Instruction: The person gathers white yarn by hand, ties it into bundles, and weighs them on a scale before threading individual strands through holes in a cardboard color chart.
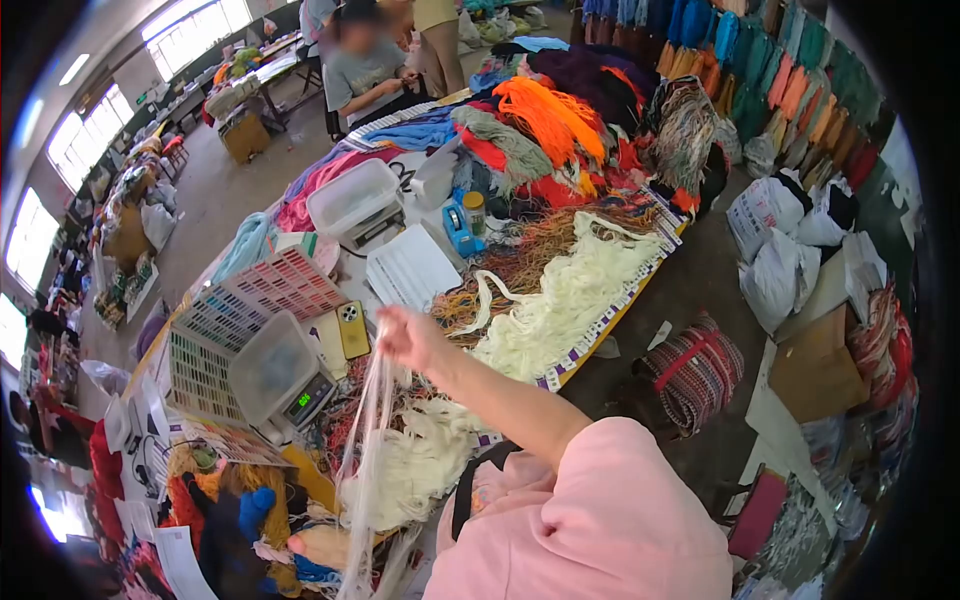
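Note:
My right hand (402, 338) is raised over the table, its fingers closed on several long strands of white yarn (368, 430). The strands hang down toward the bottom of the view, passing beside my left hand (322, 546). Only part of that hand shows, and its fingers cannot be made out. Below my right forearm lies a loose heap of cream yarn (425, 450). A longer pile of cream yarn (570, 300) stretches along the table edge. Near my right hand are a phone (352, 330) and a digital scale (308, 400) with a clear plastic tub (272, 362) on it.
Colour sample cards (255, 300) stand folded around the tub. Farther along are papers (412, 265), another plastic tub (352, 195), a blue tape dispenser (460, 230) and orange yarn (550, 115). A person (370, 75) sits at the far end. White bags (780, 270) rest on the floor.

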A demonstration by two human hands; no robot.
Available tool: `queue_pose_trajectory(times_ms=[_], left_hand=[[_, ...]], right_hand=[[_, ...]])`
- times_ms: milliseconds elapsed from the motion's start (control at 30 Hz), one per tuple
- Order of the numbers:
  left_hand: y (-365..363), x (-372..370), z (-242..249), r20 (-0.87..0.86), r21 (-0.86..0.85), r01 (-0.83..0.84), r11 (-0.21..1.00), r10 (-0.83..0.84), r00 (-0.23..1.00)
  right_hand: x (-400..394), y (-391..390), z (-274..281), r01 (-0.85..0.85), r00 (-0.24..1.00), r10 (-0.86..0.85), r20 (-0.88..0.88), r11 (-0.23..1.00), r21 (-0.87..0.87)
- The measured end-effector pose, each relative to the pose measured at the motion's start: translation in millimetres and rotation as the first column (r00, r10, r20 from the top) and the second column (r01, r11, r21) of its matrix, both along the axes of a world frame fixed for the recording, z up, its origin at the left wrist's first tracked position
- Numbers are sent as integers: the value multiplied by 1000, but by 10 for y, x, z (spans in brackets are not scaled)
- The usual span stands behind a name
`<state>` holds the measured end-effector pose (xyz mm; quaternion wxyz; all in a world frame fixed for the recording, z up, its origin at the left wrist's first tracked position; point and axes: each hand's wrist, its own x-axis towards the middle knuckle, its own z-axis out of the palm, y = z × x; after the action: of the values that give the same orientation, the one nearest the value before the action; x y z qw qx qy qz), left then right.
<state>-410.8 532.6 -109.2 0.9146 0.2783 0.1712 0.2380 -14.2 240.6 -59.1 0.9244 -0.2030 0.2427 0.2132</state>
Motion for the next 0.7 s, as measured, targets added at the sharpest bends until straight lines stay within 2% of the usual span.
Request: queue_pose_trajectory(times_ms=[67,133,233,300,367,433,500,600,633,700], left_hand=[[-54,70,27,-43,25,4,1000,-3,999],[-86,138,35,-71,47,19,999,-15,997],[-118,197,21,-98,55,38,998,-32,995],[-125,219,24,-118,61,51,997,-44,992],[-137,246,7,-133,65,60,996,-51,990],[-142,246,-4,-153,65,66,996,-55,987],[-145,256,-16,-168,69,76,995,-64,984],[-156,274,-24,-188,69,81,994,-67,980],[-151,265,-44,-191,65,85,994,-71,979],[-149,279,-40,-205,63,87,994,-72,976]], right_hand=[[301,-179,13,195,980,-197,43,980,42],[449,-369,45,240,930,-274,243,958,159],[621,-611,301,495,806,-453,381,869,-14],[785,-818,359,604,742,-454,493,771,-200],[786,-961,479,611,734,-418,535,751,-251],[709,-1040,589,535,744,-175,645,734,-418],[702,-1009,631,530,755,-132,642,700,-479],[881,-1107,670,724,629,-123,768,453,-520],[944,-1172,692,724,629,-122,768,453,-521],[1060,-1297,742,845,531,96,842,16,-535]])
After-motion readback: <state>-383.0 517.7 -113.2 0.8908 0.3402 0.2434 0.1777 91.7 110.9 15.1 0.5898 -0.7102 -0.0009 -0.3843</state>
